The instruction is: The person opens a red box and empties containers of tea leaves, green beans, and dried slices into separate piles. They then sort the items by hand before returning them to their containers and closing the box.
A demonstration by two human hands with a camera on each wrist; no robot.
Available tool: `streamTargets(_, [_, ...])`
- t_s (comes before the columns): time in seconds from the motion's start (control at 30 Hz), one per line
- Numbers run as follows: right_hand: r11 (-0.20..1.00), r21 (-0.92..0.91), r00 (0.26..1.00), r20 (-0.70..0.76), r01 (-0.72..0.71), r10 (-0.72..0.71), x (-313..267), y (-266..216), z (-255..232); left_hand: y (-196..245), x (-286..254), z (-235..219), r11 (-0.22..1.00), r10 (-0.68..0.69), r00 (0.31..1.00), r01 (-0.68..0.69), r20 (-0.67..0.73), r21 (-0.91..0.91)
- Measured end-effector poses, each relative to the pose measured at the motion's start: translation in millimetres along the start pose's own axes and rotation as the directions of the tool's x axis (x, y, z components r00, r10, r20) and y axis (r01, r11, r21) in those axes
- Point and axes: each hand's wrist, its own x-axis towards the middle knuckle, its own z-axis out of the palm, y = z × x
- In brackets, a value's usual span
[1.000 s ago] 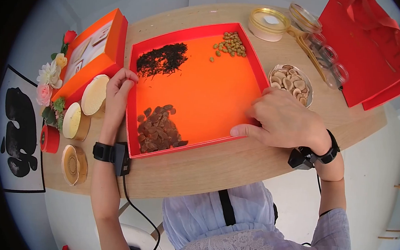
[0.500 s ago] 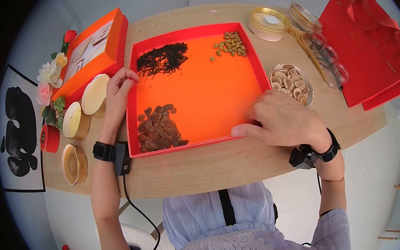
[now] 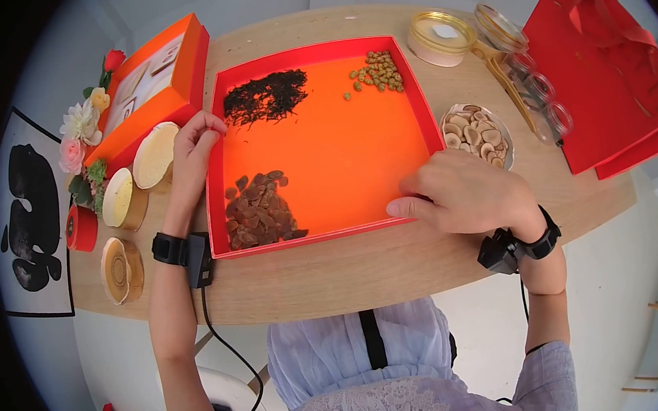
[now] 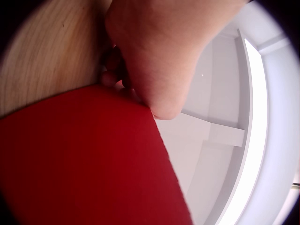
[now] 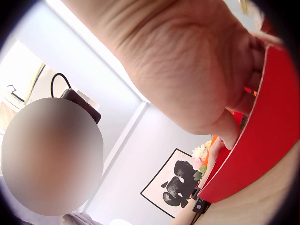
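Head view: one square red-walled, orange-floored tray (image 3: 349, 145) on the pale wooden worktop (image 3: 315, 289), left hand (image 3: 192, 152) gripping its wall, likely steadying it; right hand (image 3: 473, 194) curled over a corner, any hold can't be told. Three piles, apparently kept apart: black shreds (image 3: 266, 96), green buds (image 3: 381, 72), brown flakes (image 3: 257, 214).

The head view looks steeply down from above, wide enough for the whole red tray (image 3: 318, 239) and both arms. The left wrist view sits very close to the left hand (image 4: 154, 51), facing the tray's wall. The right wrist view, close beneath the right hand (image 5: 187, 70), shares the framed picture (image 5: 176, 185) with the head view.
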Motion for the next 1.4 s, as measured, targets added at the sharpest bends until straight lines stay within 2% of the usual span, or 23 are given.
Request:
streamTargets(0.17, [0.991,0.099,0.996,0.025,0.085,-0.087,2,11,2,1,0,0,1.000,0.006,1.000,-0.006,0.002,0.000])
streamTargets(0.3, [0.991,0.083,0.993,0.045,0.107,-0.111,2,7,-7,2,0,1,1.000,0.012,1.000,-0.012,0.004,0.002])
streamTargets(0.47, [0.981,0.150,0.982,0.129,0.120,-0.140,-5,12,-20,0,0,-1,1.000,-0.012,1.000,0.012,0.013,-0.011])
streamTargets(0.5, [0.981,0.150,0.982,0.129,0.120,-0.139,-6,14,-20,0,0,-1,1.000,-0.008,1.000,0.008,0.012,-0.004])
streamTargets(0.57, [0.944,0.278,0.980,0.038,0.175,-0.193,-9,18,-19,-1,0,-1,1.000,-0.005,1.000,0.005,0.012,0.003])
streamTargets(0.67, [0.943,0.230,0.962,0.069,0.242,-0.264,-8,31,-19,-2,0,-1,1.000,-0.022,1.000,0.022,0.008,-0.021])
streamTargets(0.9, [0.894,0.394,0.961,0.081,0.214,-0.266,-3,37,-20,-1,0,0,1.000,-0.010,1.000,0.010,0.000,-0.018])
streamTargets(0.97, [0.889,0.449,0.980,0.121,0.087,-0.157,2,38,-19,-1,0,0,1.000,-0.009,1.000,0.009,0.002,-0.019])
streamTargets(1.0, [0.889,0.449,0.980,0.122,0.086,-0.156,3,36,-18,-1,0,0,1.000,-0.009,1.000,0.009,0.000,-0.017])
streamTargets(1.07, [0.914,0.389,0.992,-0.014,0.118,-0.122,8,29,-15,-1,0,-1,1.000,-0.011,1.000,0.011,0.001,-0.014])
streamTargets(1.1, [0.913,0.391,0.993,-0.014,0.117,-0.121,12,30,-10,0,0,-1,1.000,-0.015,1.000,0.015,0.000,-0.007])
streamTargets(1.17, [0.925,0.264,0.948,-0.238,0.272,-0.211,21,36,4,-1,0,-1,1.000,-0.017,1.000,0.017,0.011,-0.003])
streamTargets(1.27, [0.931,0.230,0.937,-0.274,0.284,-0.218,19,34,-4,-6,2,-4,1.000,0.021,1.000,-0.021,0.009,0.004])
streamTargets(1.3, [0.935,0.229,0.938,-0.279,0.272,-0.205,15,38,-9,-5,2,-3,1.000,0.025,1.000,-0.025,0.000,0.010])
streamTargets(1.37, [0.867,0.392,0.882,-0.460,0.308,-0.105,5,49,-22,-4,2,-2,0.999,0.037,0.999,-0.036,-0.014,0.022])
streamTargets(1.4, [0.871,0.390,0.881,-0.463,0.300,-0.097,-3,54,-31,-6,2,-4,0.999,0.042,0.999,-0.042,-0.008,0.015])
